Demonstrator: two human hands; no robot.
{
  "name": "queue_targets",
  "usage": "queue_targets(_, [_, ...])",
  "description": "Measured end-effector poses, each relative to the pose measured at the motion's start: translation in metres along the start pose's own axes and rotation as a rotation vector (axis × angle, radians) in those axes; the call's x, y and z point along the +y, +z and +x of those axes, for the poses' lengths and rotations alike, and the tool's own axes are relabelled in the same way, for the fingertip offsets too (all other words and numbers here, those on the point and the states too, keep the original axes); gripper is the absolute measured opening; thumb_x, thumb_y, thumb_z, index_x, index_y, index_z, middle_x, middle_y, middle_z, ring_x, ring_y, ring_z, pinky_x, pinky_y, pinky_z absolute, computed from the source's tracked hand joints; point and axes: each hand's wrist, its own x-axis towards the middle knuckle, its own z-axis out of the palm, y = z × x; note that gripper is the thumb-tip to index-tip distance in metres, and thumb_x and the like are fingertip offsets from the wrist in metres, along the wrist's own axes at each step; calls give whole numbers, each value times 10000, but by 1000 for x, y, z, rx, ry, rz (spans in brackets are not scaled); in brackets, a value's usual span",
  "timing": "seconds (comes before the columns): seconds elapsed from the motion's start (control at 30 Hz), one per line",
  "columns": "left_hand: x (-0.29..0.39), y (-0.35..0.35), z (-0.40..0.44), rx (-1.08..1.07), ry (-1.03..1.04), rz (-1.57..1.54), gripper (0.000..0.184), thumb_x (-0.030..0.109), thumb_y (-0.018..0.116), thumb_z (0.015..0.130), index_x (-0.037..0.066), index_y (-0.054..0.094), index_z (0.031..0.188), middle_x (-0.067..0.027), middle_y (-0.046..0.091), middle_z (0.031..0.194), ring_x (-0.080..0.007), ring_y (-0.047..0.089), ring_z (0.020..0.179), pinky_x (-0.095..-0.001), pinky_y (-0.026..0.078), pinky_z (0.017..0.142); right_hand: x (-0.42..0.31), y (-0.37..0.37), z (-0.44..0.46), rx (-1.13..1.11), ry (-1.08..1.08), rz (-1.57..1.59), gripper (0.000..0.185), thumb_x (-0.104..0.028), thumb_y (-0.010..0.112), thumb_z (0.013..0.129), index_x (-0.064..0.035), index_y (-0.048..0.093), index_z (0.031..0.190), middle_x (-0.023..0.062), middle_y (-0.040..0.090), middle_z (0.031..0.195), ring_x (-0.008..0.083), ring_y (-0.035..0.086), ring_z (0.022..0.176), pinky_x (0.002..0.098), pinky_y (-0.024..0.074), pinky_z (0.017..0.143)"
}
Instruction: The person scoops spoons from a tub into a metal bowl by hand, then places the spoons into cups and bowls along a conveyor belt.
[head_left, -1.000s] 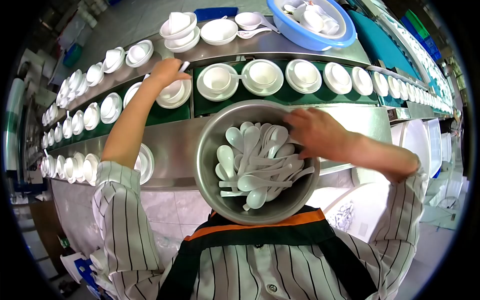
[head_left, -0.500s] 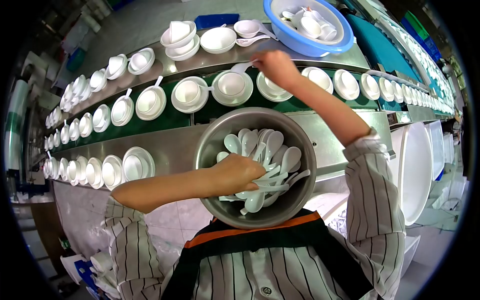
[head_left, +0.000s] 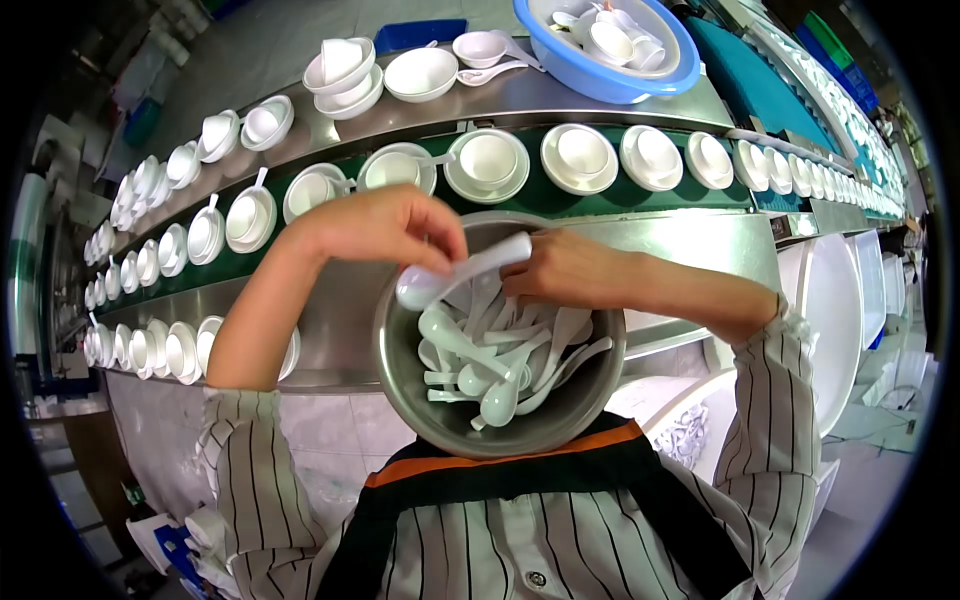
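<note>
A steel basin (head_left: 386, 350) full of white soup spoons (head_left: 500, 400) is right in front of my body. Above its far left part, the curled fingers of my left hand (head_left: 395, 228) pinch a white spoon (head_left: 478, 265) near its bowl; the fingertips are a little blurred. That spoon's handle points right and overlaps my right hand (head_left: 565, 268). My right hand is over the basin's far right rim, fingers bent inward; what they hold, if anything, is hidden. Just beyond, white cups stand in bowls on a green conveyor belt (head_left: 625, 202), one bowl set (head_left: 488, 165) nearest my hands.
A blue tub (head_left: 620, 85) of mixed crockery stands on the far steel ledge, beside loose bowls (head_left: 420, 75) and spoons. More stacked bowls (head_left: 182, 350) line the near ledge at left. White tubs (head_left: 690, 430) stand low at right.
My right hand has come back from the belt to the basin. My left hand has risen out of the spoons with one spoon. The bowl sets on the belt have shifted.
</note>
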Motion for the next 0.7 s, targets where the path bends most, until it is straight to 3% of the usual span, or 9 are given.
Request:
queue_targets(0.1, [-23, -31, 41, 403, 190, -56, 115, 71, 639, 802, 0, 651, 891, 7, 649, 802, -53, 564, 701, -225, 454, 646, -4, -26, -16, 133, 207, 295, 145, -96, 668, 764, -53, 641, 899, 80, 648, 861, 214, 638, 757, 314, 524, 683])
queue_targets(0.13, [-33, -44, 58, 571, 233, 127, 105, 60, 638, 786, 3, 647, 874, -20, 648, 796, -97, 580, 693, -251, 459, 641, -2, -41, -22, 159, 329, 385, 107, -83, 636, 804, -51, 633, 906, 75, 664, 871, 202, 641, 731, 300, 525, 680])
queue_targets(0.17, [-44, -54, 73, 739, 275, 311, 95, 48, 637, 770, 6, 642, 856, -47, 646, 790, -140, 596, 685, -276, 463, 637, 2, -53, -25, 239, 546, 662, 97, -41, 609, 841, -47, 637, 934, 36, 653, 804, 118, 611, 672, 246, 515, 637])
queue_targets(0.2, [-57, -61, 86, 809, 258, 421, 89, 48, 632, 773, 12, 641, 853, -63, 637, 796, -167, 601, 697, -286, 466, 652, 18, -60, -30, 397, 586, 754, 112, -19, 599, 857, -41, 641, 959, 8, 643, 795, 61, 583, 695, 213, 505, 631])
queue_targets(0.27, [-78, -72, 106, 945, 233, 653, 77, 49, 623, 777, 23, 637, 848, -95, 619, 807, -221, 610, 722, -307, 471, 681, 58, -74, -37, 618, 526, 772, 119, -12, 599, 852, -25, 654, 957, 18, 648, 820, 80, 588, 712, 223, 505, 676])
queue_targets(0.37, [-99, -69, 116, 853, 149, 883, 71, 59, 598, 783, 31, 635, 836, -135, 598, 799, -305, 595, 732, -364, 468, 689, 107, -77, -39, 702, 736, 316, 118, -11, 622, 824, -36, 672, 928, 45, 657, 781, 89, 582, 702, 259, 480, 668])
queue_targets(0.53, [-99, -75, 95, 648, -237, 809, 188, 147, 629, 788, 70, 680, 952, -153, 629, 1023, -335, 598, 904, -400, 468, 759, 156, -28, -25, 566, 629, 280, 111, 31, 604, 824, -15, 656, 911, 44, 668, 867, 115, 609, 784, 258, 494, 746])
queue_targets(0.63, [-96, -64, 74, 827, -28, 1004, 240, 152, 623, 805, 78, 656, 1030, -152, 624, 1042, -335, 582, 968, -397, 461, 779, 154, -17, -15, 487, 595, 291, 124, 26, 602, 819, -12, 654, 925, 65, 673, 887, 147, 627, 787, 279, 502, 756])
queue_targets(0.7, [-75, -49, 58, 797, 92, 1010, 261, 138, 629, 794, 55, 619, 1041, -125, 619, 991, -314, 577, 954, -390, 465, 794, 150, -23, -7, 523, 608, 234, 124, 20, 592, 828, -11, 652, 933, 81, 676, 908, 158, 636, 793, 290, 506, 754])
